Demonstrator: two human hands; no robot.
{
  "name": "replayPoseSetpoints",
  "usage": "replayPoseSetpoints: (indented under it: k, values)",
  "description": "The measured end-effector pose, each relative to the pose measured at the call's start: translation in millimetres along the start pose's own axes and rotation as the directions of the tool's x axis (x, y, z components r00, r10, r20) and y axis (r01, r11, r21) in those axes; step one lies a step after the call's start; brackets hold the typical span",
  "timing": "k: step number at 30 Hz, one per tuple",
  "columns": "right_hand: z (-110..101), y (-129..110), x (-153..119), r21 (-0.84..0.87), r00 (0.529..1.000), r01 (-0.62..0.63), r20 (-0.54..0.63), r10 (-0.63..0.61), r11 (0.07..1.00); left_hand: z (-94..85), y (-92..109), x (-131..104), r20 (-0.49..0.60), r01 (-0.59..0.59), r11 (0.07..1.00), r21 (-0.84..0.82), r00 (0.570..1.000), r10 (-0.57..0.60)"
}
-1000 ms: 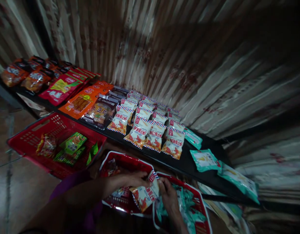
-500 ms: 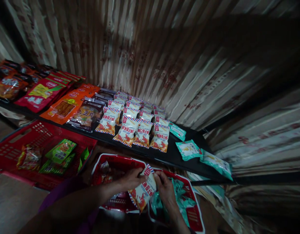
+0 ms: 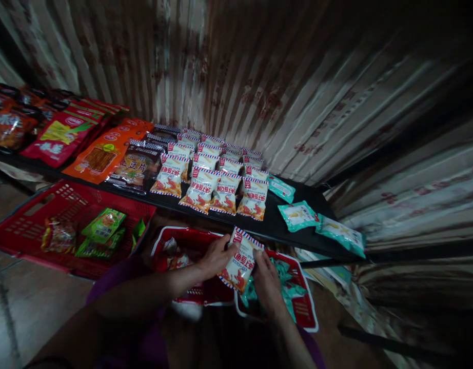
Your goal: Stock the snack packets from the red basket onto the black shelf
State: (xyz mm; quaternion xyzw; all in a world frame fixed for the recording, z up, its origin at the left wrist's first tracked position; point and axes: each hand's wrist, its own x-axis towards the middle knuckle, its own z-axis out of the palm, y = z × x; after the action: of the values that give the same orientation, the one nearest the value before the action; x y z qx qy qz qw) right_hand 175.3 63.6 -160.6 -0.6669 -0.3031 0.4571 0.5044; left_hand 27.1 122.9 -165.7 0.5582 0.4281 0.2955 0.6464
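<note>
Between my two hands is a white and orange snack bag (image 3: 239, 262) with a striped top edge. My left hand (image 3: 218, 256) pinches its left side, and my right hand (image 3: 266, 279) grips its right side. The bag is tilted, its printed front facing up, above the rims of two red baskets. Below my left hand, the middle red basket (image 3: 171, 233) holds similar bags. Under my right hand, the right red basket (image 3: 311, 315) contains several teal packets (image 3: 288, 287). Matching snack bags (image 3: 200, 189) stand in rows on the black shelf (image 3: 259, 229) just beyond.
Teal packets (image 3: 298, 215) lie at the shelf's right end. Brown bags (image 3: 134, 166), an orange bag (image 3: 101, 154) and pink-red bags (image 3: 59, 136) line its left. A larger red basket (image 3: 32, 246) with green packets (image 3: 103, 225) is at lower left. A pleated curtain (image 3: 229, 66) hangs behind.
My hands have raised the snack bag slightly toward the shelf, and it now sits more upright with its front showing. The view has shifted a little downward.
</note>
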Motion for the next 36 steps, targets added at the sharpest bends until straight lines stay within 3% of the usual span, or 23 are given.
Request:
replayPoseSetpoints:
  k: [3, 8, 12, 16, 19, 25, 31, 33, 36]
  values:
    - [3, -11, 0, 0.087, 0.999, -0.024, 0.044, 0.02, 0.996, 2.6, 7, 3, 0.022, -0.014, 0.998, -0.064, 1.0, 0.015]
    - [-1, -23, 8, 0.252, 0.999, -0.035, -0.022, 0.042, 0.967, -3.4, 21, 2, 0.107, -0.095, 0.969, -0.227, 0.987, 0.122]
    - [-3, -30, 13, 0.283, 0.995, -0.007, -0.091, 0.034, 0.959, -8.5, 20, -1, 0.169, -0.01, 0.977, -0.214, 0.984, 0.047]
    - [-2, -38, 15, 0.261, 0.993, 0.007, -0.119, 0.025, 0.965, -7.5, 20, -10, 0.275, -0.004, 0.983, -0.184, 0.96, 0.055]
    - [-2, -42, 14, 0.276, 0.993, -0.006, -0.113, 0.038, 0.961, -4.9, 23, -17, 0.293, -0.003, 0.985, -0.172, 0.955, 0.054]
    - [-1, -45, 5, 0.257, 0.998, -0.055, -0.023, 0.063, 0.965, 1.5, 23, -7, 0.095, -0.072, 0.927, -0.369, 0.989, 0.115]
    - [-9, -53, -8, 0.213, 0.994, -0.106, 0.017, 0.105, 0.971, 13.7, 28, -7, 0.015, -0.076, 0.901, -0.426, 0.996, 0.091]
    - [-16, -53, -15, 0.209, 0.997, -0.065, -0.025, 0.071, 0.976, 16.3, 32, -11, -0.053, -0.095, 0.902, -0.422, 0.995, 0.08]
    - [-25, -47, -38, 0.294, 0.974, -0.032, -0.205, 0.095, 0.955, 15.9, 41, -14, -0.236, -0.212, 0.895, -0.391, 0.964, 0.125]
